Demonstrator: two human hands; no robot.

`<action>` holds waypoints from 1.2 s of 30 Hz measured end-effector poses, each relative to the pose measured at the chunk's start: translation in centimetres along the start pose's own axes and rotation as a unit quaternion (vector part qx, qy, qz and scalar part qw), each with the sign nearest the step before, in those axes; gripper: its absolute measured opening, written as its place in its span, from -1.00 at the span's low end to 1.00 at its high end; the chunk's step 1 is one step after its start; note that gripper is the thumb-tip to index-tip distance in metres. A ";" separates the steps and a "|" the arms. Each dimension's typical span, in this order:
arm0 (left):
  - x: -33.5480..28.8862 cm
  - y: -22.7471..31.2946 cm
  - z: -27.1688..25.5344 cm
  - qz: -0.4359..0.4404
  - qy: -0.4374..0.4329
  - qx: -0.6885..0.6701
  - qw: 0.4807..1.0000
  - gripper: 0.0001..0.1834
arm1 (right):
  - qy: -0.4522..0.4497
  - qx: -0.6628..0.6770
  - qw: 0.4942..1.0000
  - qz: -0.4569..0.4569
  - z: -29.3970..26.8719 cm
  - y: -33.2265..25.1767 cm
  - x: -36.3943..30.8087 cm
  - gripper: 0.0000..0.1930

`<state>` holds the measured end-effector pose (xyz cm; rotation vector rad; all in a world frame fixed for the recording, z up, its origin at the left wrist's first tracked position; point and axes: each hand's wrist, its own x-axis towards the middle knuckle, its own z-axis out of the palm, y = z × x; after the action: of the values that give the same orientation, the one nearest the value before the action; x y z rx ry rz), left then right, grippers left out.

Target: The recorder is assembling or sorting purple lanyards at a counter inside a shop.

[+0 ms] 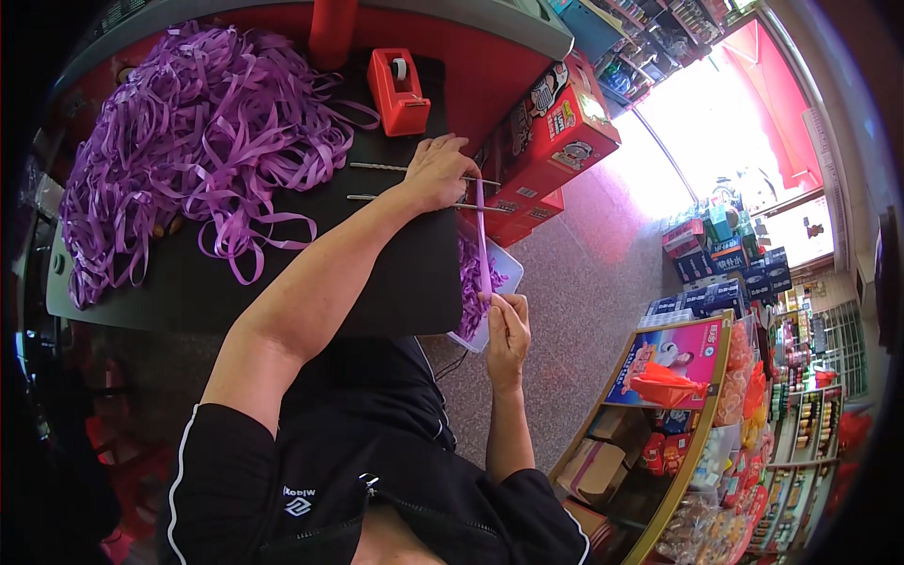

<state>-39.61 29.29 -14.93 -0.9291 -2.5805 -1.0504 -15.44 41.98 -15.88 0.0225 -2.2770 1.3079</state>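
Two thin metal rods (pixel 377 167) stick out past the right edge of a black tabletop (pixel 395 273). My left hand (pixel 436 174) lies across them with its fingers curled, its fingertips at the upper end of a purple ribbon (pixel 483 240). The ribbon runs taut from the rods down to my right hand (pixel 508 330), which pinches it between thumb and fingers. A big tangled heap of purple ribbon (pixel 207 141) covers the left part of the tabletop, with loose loops trailing toward the middle.
A red tape dispenser (pixel 399 94) stands behind my left hand. Red printed cartons (pixel 556 132) are stacked just right of the table. Below the ribbon, a pale bin (pixel 507 273) holds purple ribbon pieces. A glass-fronted display case (pixel 650 414) and stacked boxes (pixel 725 273) stand farther right.
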 end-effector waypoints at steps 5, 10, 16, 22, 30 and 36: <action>0.0 -0.1 0.0 -0.004 -0.001 0.005 1.000 -0.68 | -0.007 -0.040 0.996 -0.081 -0.2 -1.4 2.4 -0.84; 0.1 0.0 0.0 -0.004 0.001 0.008 1.000 -0.68 | -0.028 0.008 0.997 -0.076 -0.9 -3.9 7.9 -0.85; 0.1 0.2 -0.2 -0.002 -0.004 0.006 1.000 -0.64 | -0.087 0.113 0.988 -0.050 0.0 -3.6 17.1 -0.82; -0.1 0.5 -0.7 -0.009 0.010 -0.011 1.000 -0.64 | -0.169 0.186 0.968 -0.008 3.0 1.7 25.2 -0.78; -0.2 0.7 -0.8 -0.015 0.018 -0.020 1.000 -0.67 | -0.200 0.199 0.956 0.084 5.8 8.7 26.0 -0.75; -0.2 0.3 -0.4 -0.006 0.035 -0.019 0.999 -0.68 | -0.222 0.194 0.941 0.168 6.6 12.8 25.4 -0.75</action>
<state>-39.25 29.08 -14.57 -0.8715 -2.5199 -1.1191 -43.60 49.35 -17.82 0.0732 -2.4106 2.1014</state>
